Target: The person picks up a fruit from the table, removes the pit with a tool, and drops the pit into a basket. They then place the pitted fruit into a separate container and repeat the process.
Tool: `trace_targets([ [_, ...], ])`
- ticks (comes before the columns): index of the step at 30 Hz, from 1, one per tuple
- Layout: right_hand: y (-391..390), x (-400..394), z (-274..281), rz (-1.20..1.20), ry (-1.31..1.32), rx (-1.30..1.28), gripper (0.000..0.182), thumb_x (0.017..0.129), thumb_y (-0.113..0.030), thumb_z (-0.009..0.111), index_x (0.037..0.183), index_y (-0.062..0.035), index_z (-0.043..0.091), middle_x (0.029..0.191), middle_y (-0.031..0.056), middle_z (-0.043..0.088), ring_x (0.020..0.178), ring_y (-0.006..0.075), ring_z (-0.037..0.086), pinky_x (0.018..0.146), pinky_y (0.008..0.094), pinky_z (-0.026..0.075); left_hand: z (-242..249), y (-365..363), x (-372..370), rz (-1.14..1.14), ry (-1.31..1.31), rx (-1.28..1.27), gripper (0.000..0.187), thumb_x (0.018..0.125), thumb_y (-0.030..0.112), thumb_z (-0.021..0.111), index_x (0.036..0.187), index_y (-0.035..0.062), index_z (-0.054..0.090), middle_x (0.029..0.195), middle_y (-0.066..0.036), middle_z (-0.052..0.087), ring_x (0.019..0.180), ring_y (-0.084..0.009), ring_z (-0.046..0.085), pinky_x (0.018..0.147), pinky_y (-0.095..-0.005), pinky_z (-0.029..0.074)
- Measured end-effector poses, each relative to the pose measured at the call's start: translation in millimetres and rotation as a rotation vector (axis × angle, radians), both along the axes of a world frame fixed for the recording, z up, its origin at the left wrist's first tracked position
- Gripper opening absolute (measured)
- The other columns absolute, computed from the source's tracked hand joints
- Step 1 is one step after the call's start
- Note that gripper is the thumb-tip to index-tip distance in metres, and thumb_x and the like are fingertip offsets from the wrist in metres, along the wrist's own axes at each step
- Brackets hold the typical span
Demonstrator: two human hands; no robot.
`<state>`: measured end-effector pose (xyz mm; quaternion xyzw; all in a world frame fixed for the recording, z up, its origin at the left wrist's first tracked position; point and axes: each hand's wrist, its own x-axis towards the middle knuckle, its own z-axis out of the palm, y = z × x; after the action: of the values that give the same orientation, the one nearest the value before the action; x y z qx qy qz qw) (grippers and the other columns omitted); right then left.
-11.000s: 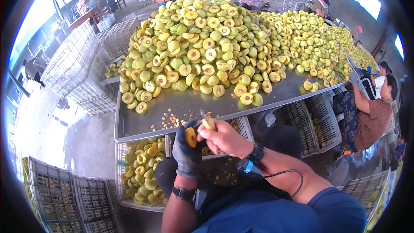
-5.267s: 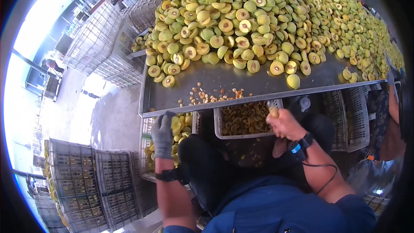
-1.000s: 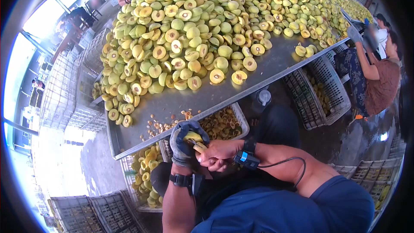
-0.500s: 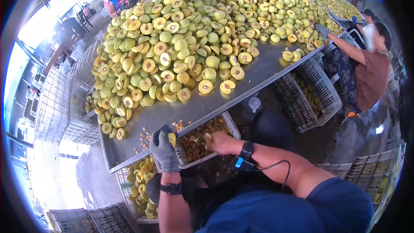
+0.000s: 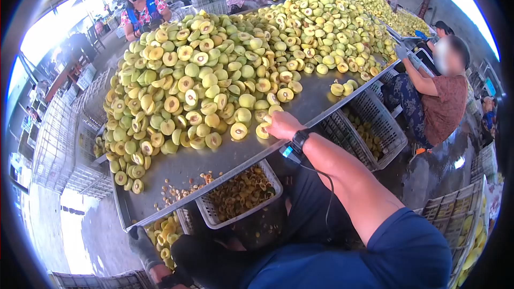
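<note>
A large heap of halved yellow-green fruit (image 5: 203, 80) covers much of the metal table (image 5: 187, 166). My bare right hand (image 5: 282, 125) reaches over the table's front edge, its fingers closed on a fruit half at the heap's lower right edge. My left hand (image 5: 143, 247), in a grey glove, hangs low beside the table's near left corner, above a crate of fruit halves (image 5: 163, 235); what its fingers hold, if anything, is hidden. Small brown pits (image 5: 170, 195) lie scattered near the table's front edge. Below that edge sits a white basket of brown scraps (image 5: 242, 192).
A person in a brown shirt (image 5: 445, 109) sits at the right, beside crates (image 5: 393, 128) under the table edge. Other people work behind the heap. Stacked white crates (image 5: 64, 139) stand at the left, and more crates (image 5: 455, 208) at the lower right.
My right hand has moved from the scrap basket up to the fruit heap. My left hand has dropped from the table edge, down and left. The view has shifted, showing more background.
</note>
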<state>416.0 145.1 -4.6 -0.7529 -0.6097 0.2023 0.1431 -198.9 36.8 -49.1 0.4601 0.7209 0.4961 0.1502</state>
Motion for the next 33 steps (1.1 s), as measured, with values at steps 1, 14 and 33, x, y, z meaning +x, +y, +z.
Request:
trace_targets([
  [1,6.6,-1.0,-2.4,0.035,-0.015,-0.011,0.032,0.086,-0.025,0.072,0.097,0.0053,0.073,0.092,0.0285,0.072,0.091,0.0427,0.072,0.080,0.0490,0.056,5.0,-1.6,0.2,0.003,-0.023,-0.005,0.024,0.099,0.006,0.062,0.119,-0.0044,0.069,0.102,-0.009,0.072,0.089,-0.0163,0.066,0.082,-0.0285,0.053],
  [14,-72.3,-143.2,51.6,0.693,0.617,0.172,0.037,0.082,-0.018,0.079,0.107,0.0013,0.061,0.091,0.0200,0.068,0.084,0.0337,0.067,0.078,0.0410,0.052,98.4,-5.3,246.2,-0.864,-0.475,-0.294,0.049,0.094,0.000,0.060,0.143,-0.0015,0.055,0.115,-0.008,0.069,0.089,-0.0110,0.064,0.073,-0.0259,0.056],
  [33,-143.1,-197.7,18.7,0.226,0.686,0.386,0.029,0.088,-0.009,0.076,0.109,-0.0023,0.057,0.091,0.0224,0.067,0.088,0.0456,0.067,0.077,0.0464,0.054,39.3,-55.6,275.8,-0.429,-0.271,0.015,0.034,0.087,-0.006,0.067,0.120,-0.0008,0.068,0.117,-0.011,0.072,0.107,-0.0191,0.069,0.099,-0.0326,0.053],
])
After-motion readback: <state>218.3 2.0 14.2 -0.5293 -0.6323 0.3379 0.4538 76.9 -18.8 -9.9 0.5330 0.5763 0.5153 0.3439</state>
